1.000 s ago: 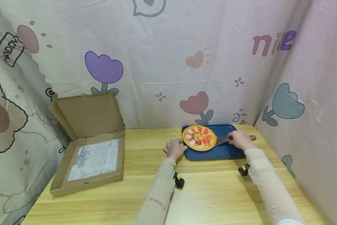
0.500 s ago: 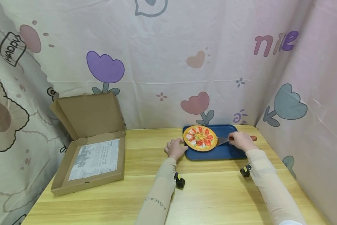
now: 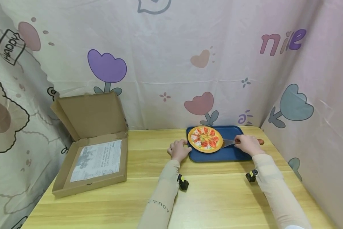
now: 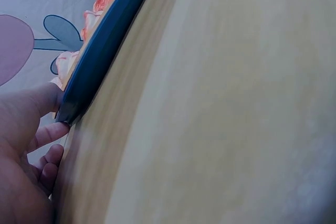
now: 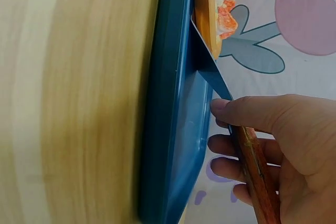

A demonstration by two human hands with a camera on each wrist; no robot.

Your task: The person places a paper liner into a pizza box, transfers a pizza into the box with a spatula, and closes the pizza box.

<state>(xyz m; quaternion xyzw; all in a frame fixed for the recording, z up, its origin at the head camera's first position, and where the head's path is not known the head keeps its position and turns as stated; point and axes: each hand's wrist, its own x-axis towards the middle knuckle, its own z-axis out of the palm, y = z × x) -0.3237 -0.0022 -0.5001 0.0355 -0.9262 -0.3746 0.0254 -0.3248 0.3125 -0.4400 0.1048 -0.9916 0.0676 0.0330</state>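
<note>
Backing the wood-grain counter point(image 3: 217, 200) hangs printed cloth point(image 3: 160, 47); the left grip point(image 3: 179, 150) pinches a blue tray point(image 3: 228, 156), the right grip point(image 3: 248, 144) holds a spatula point(image 5: 255, 167).

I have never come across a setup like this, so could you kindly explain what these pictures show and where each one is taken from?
Of course. There is no robot here: a person works with two bare hands. The wide picture comes from a camera worn on the head, looking forward and down. The two close-ups come from cameras worn on the wrists, one for each hand.

On the wooden table sits a blue tray bearing a pizza. Off to the left stands an open cardboard box with a printed sheet inside.

The left hand pinches the edge of the tray. The right hand holds a spatula by its wooden handle; its blade reaches the pizza's edge and seems to go under it.
</note>
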